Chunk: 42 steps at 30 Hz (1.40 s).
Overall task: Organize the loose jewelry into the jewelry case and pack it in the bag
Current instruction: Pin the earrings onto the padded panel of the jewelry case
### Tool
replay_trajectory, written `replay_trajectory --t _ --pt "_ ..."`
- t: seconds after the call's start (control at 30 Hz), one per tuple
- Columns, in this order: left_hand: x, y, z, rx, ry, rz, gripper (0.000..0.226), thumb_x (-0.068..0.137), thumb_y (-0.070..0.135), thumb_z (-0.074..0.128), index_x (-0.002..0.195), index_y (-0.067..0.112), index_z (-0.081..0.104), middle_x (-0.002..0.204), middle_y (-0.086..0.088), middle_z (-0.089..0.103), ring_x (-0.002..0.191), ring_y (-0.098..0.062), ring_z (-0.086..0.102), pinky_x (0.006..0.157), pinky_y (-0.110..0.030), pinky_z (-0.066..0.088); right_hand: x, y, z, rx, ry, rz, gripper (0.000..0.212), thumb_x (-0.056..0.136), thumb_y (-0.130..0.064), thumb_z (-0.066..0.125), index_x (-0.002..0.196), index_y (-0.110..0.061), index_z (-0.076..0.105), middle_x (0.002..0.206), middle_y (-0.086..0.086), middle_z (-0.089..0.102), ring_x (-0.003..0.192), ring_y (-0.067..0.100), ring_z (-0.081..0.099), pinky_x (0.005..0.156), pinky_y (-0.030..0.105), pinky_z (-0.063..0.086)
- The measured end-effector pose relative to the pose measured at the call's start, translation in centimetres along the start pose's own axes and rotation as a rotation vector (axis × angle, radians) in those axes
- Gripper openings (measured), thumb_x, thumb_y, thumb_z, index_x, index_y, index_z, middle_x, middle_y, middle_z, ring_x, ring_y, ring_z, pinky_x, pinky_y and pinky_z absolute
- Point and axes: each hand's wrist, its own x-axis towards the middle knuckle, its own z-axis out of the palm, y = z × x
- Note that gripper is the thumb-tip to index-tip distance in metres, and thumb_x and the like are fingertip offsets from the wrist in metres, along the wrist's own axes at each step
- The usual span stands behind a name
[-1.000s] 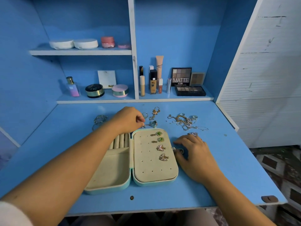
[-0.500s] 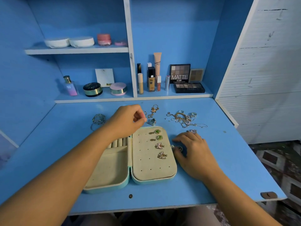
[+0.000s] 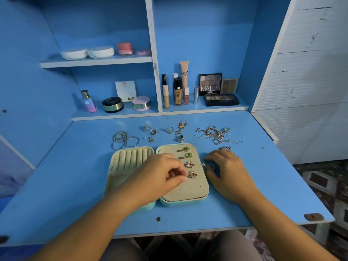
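The mint jewelry case [image 3: 185,201] lies open on the blue desk, with ring rolls [image 3: 130,159] on its left half and a beige earring panel on its right. Two green earrings [image 3: 186,149] and two butterfly earrings [image 3: 189,164] sit on the panel. My left hand [image 3: 160,176] hovers over the panel and pinches a small piece of jewelry that the fingertips mostly hide, right beside the lower butterfly earring [image 3: 192,174]. My right hand [image 3: 227,172] rests flat on the desk against the case's right edge. No bag is in view.
Loose jewelry lies behind the case: silver hoops [image 3: 122,140], small rings [image 3: 169,129], a tangle of chains [image 3: 214,134] and a sparkly ring [image 3: 225,148] by my right fingers. Cosmetics fill the shelves [image 3: 113,114] at the back. A white panel [image 3: 310,91] closes the right side.
My left hand has come back from the loose jewelry behind the case to the earring panel, fingers still pinched. The ring rolls are now uncovered. My right hand has stayed put.
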Motion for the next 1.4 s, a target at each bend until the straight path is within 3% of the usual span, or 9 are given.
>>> replay_trajectory --t 0.17,0.63,0.87,1.0,1.1,1.2,1.3,1.4 --pt "-0.7 0.4 1.4 0.013 0.071 0.065 0.014 0.084 0.013 0.07 0.092 0.024 0.073 0.084 0.015 0.063 0.078 -0.006 0.061 0.068 -0.017 0.05 -0.2 0.0 -0.1 0.008 0.007 -0.006 0.021 0.084 -0.03 0.06 0.101 -0.019 0.067 0.102 -0.006 0.061 0.097 0.018 0.054 0.082 0.035 0.044" --pt "-1.2 1.8 3.8 0.027 0.236 0.102 0.003 0.08 0.018 0.075 0.08 0.02 0.072 0.073 0.016 0.062 0.069 -0.003 0.058 0.062 -0.008 0.043 -0.3 0.0 -0.1 0.01 0.013 -0.018 0.021 0.084 -0.03 0.058 0.101 -0.019 0.067 0.102 -0.006 0.062 0.095 0.018 0.055 0.081 0.035 0.046" --pt "-1.1 2.1 4.1 0.179 0.244 0.195 0.007 0.079 0.013 0.067 0.074 0.017 0.069 0.071 0.008 0.06 0.064 -0.007 0.055 0.058 -0.028 0.049 -0.3 -0.1 -0.1 0.033 0.025 -0.019 0.023 0.083 -0.03 0.055 0.098 -0.018 0.067 0.099 -0.005 0.062 0.093 0.019 0.056 0.079 0.036 0.046" --pt "-0.9 2.5 4.2 0.302 0.22 0.269 0.02 0.081 0.022 0.052 0.068 0.017 0.066 0.066 0.005 0.057 0.061 -0.013 0.054 0.056 -0.025 0.044 -0.4 -0.2 -0.2 0.039 0.024 -0.017 0.025 0.082 -0.031 0.053 0.098 -0.018 0.067 0.1 -0.005 0.063 0.094 0.019 0.056 0.079 0.035 0.046" --pt "-0.9 2.4 4.1 0.268 0.129 0.25 0.026 0.086 0.032 0.051 0.075 0.021 0.072 0.071 0.007 0.059 0.067 -0.009 0.054 0.059 -0.018 0.043 -0.5 -0.3 -0.3 0.036 0.012 -0.011 0.027 0.083 -0.033 0.051 0.099 -0.018 0.067 0.101 -0.005 0.063 0.094 0.019 0.056 0.08 0.036 0.046" --pt "-1.5 1.7 3.7 0.165 0.079 0.17 0.02 0.089 0.036 0.058 0.095 0.023 0.074 0.086 0.011 0.06 0.081 -0.003 0.055 0.075 -0.009 0.042 -0.5 -0.2 -0.4 0.033 -0.003 -0.011 0.026 0.084 -0.032 0.052 0.1 -0.018 0.067 0.103 -0.004 0.062 0.097 0.019 0.055 0.082 0.036 0.045" --pt "-2.2 1.0 3.3 0.15 0.126 0.1 0.034 0.085 0.045 0.061 0.112 0.027 0.068 0.098 0.02 0.054 0.094 0.004 0.055 0.082 -0.017 0.049 -0.4 -0.2 -0.4 0.037 -0.017 -0.005 0.027 0.084 -0.033 0.051 0.101 -0.019 0.067 0.103 -0.005 0.062 0.098 0.018 0.055 0.084 0.035 0.045" --pt "-2.7 0.7 2.9 0.17 0.143 0.094 0.045 0.08 0.055 0.059 0.116 0.028 0.066 0.102 0.021 0.055 0.1 0.002 0.055 0.087 -0.021 0.05 -0.4 -0.2 -0.5 0.083 -0.009 -0.03 0.027 0.084 -0.032 0.049 0.099 -0.02 0.067 0.099 -0.007 0.062 0.095 0.017 0.055 0.082 0.038 0.047"
